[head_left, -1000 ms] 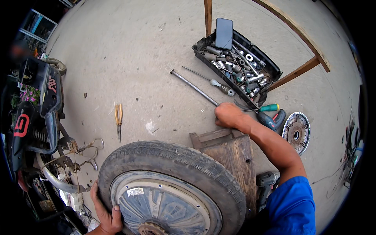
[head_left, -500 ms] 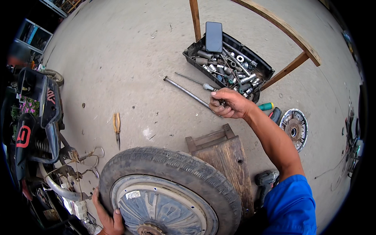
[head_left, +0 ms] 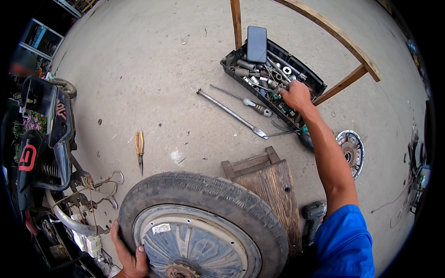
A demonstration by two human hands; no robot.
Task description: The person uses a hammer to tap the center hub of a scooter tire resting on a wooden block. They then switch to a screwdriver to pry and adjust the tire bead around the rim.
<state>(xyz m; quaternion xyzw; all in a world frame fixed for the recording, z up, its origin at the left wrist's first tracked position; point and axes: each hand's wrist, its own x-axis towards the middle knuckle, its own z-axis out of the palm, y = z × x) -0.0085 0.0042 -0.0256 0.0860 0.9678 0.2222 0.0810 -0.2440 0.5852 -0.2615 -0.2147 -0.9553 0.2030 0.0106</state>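
Observation:
A wheel with a worn black tyre and a dusty metal hub cover stands tilted in front of me. My left hand grips the tyre's left edge, thumb on the sidewall and fingers partly behind it. Farther off, my right hand reaches into a black tool tray full of sockets. Its fingers are bent together among them; what they hold, if anything, is hidden. A screwdriver with a grey handle and a long metal bar lie beside the tray.
A dark phone rests on the tray, near a wooden frame. Behind the wheel is a wooden stool; a power drill lies right of it. Yellow-handled pliers, a round metal cover and a partly dismantled scooter surround the workspace.
My right hand has moved away from me, from above the screwdriver handle into the tray, uncovering the handle and the bar's flattened end. My left hand stays on the tyre.

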